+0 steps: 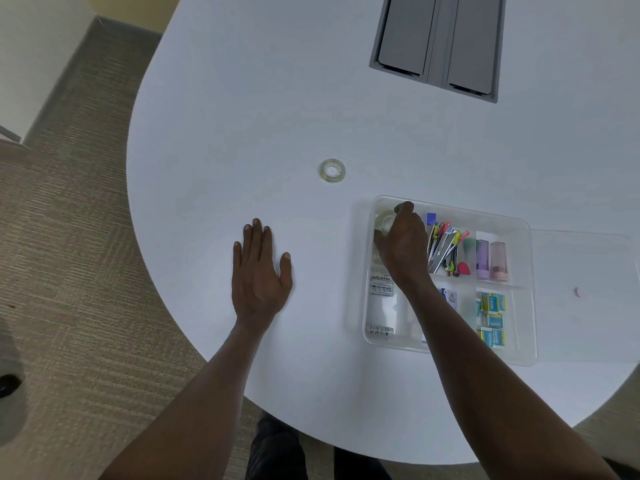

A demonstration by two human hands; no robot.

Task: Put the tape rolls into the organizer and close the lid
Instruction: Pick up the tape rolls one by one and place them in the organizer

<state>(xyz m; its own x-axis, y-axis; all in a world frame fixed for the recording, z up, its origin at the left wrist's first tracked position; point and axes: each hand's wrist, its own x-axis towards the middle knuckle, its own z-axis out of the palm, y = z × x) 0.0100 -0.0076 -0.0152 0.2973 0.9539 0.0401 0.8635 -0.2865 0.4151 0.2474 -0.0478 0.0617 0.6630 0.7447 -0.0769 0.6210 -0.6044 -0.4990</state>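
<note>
- the left hand (pixel 260 271) is laid flat on the white table (pixel 242 98), palm down, fingers spread, nothing gripped.
- one clear tape roll (pixel 332 171) is seen lying flat on the table, apart from both hands, beyond the organizer's far left corner.
- the right hand (pixel 403 242) is lowered into the far left compartment of the clear organizer (pixel 519 355), fingers curled at a second tape roll (pixel 383 221); whether it is gripped cannot be told.
- the clear lid (pixel 588 292) is laid open on the table, right of the organizer.
</note>
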